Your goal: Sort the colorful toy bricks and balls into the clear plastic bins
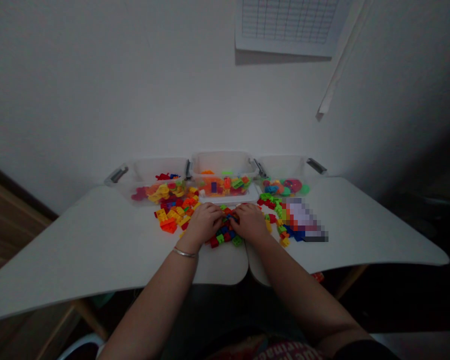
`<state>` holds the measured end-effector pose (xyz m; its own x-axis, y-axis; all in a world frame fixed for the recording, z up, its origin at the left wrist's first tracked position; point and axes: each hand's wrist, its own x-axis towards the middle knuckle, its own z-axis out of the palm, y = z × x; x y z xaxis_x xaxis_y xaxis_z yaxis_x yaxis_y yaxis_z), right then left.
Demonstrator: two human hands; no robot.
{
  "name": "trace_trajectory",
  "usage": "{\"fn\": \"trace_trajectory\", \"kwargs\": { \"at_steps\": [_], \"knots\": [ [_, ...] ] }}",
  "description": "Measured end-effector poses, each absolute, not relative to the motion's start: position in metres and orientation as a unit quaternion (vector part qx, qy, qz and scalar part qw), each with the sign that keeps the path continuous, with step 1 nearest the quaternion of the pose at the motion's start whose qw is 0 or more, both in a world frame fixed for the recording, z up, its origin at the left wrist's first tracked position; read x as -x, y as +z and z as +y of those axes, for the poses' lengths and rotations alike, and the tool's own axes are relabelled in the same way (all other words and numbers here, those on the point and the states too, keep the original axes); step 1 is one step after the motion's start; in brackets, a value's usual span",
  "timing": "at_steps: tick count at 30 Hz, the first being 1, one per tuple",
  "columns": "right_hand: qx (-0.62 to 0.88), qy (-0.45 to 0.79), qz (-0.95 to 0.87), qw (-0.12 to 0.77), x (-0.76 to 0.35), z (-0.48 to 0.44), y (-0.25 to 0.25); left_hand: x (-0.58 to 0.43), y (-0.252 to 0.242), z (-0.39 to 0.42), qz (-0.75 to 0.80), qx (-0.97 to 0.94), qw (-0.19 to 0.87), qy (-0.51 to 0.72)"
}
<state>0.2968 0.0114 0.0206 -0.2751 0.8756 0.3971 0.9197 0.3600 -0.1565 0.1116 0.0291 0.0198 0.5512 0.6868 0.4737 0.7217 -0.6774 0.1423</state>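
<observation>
My left hand (207,220), with a bangle at the wrist, has its fingers curled inward over a pile of toy building blocks (228,232). Close beside it, my right hand (250,220) bends its fingers toward the same spot. Between the fingertips of both hands shows a small dark blue building block (230,216), partly hidden by the fingers. Red, blue and green blocks lie directly beneath the hands. Yellow and orange blocks (168,220) are spread to the left of my left hand, and green blocks (268,200) lie beyond my right hand.
Three clear plastic bins stand against the wall: the left bin (159,170), the middle bin (225,162) and the right bin (283,167), each holding colourful pieces. A pixelated flat item (303,217) lies at right. Two white table sections (135,260) meet at a seam.
</observation>
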Motion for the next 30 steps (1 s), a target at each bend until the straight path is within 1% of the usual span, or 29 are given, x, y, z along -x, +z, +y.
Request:
{"fn": "trace_trajectory", "kwargs": {
  "at_steps": [7, 13, 17, 24, 27, 30],
  "knots": [
    [0.589, -0.038, -0.776, 0.224, -0.297, 0.014, 0.022, -0.112, 0.02, 0.03, -0.406, 0.879, 0.041, -0.248],
    [0.593, 0.013, -0.748, 0.298, -0.303, 0.023, 0.014, -0.111, 0.017, 0.031, -0.413, 0.872, 0.042, -0.259],
    [0.583, 0.046, -0.746, 0.32, -0.305, 0.028, 0.009, -0.111, 0.017, 0.031, -0.413, 0.874, 0.041, -0.254],
    [0.567, 0.06, -0.738, 0.361, -0.304, 0.029, 0.007, -0.112, 0.019, 0.03, -0.419, 0.87, 0.039, -0.256],
    [0.541, 0.079, -0.732, 0.406, -0.304, 0.03, 0.006, -0.112, 0.019, 0.03, -0.415, 0.872, 0.046, -0.256],
    [0.515, 0.104, -0.699, 0.486, -0.304, 0.031, 0.008, -0.112, 0.019, 0.03, -0.414, 0.871, 0.047, -0.259]
  ]
}}
